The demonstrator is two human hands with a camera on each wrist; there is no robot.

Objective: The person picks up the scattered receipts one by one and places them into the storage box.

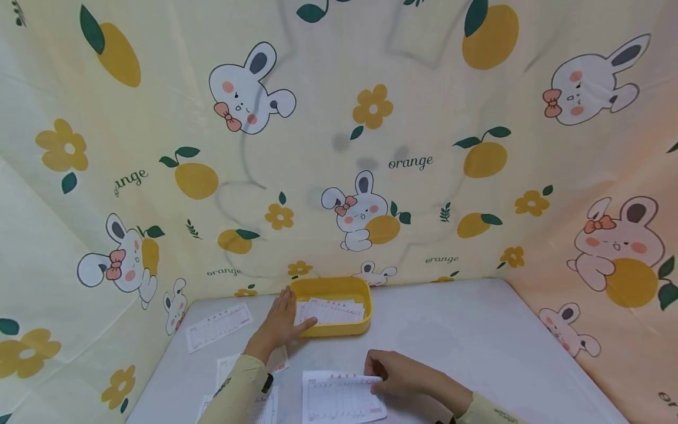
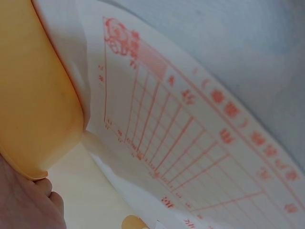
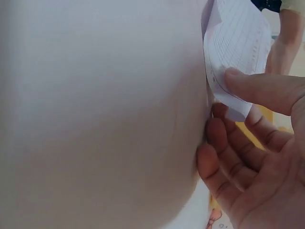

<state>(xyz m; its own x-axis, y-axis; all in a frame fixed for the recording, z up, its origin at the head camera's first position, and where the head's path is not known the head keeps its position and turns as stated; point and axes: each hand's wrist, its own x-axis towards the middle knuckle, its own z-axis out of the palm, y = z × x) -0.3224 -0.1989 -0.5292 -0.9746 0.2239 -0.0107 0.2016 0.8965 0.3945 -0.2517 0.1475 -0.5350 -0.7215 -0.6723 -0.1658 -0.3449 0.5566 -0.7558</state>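
A yellow plastic basket (image 1: pixel 339 331) stands at the back of the table, with several printed paper forms (image 1: pixel 333 311) lying in it. My left hand (image 1: pixel 279 323) rests along its left side, fingers straight, the thumb reaching over the front rim. In the left wrist view the basket wall (image 2: pixel 38 90) is beside a form with red lines and print (image 2: pixel 147 109). Nearer the front, my right hand (image 1: pixel 399 374) pinches the upper right corner of a printed paper form (image 1: pixel 339 401). The right wrist view shows the thumb on top of this form (image 3: pixel 243 43), its edge bent up.
One loose form (image 1: pixel 219 327) lies at the back left of the white table (image 1: pixel 455 318). More forms (image 1: pixel 265 406) are at the front left, partly covered by the left sleeve (image 1: pixel 235 386). A patterned curtain (image 1: pixel 312 153) hangs directly behind the basket and along both sides.
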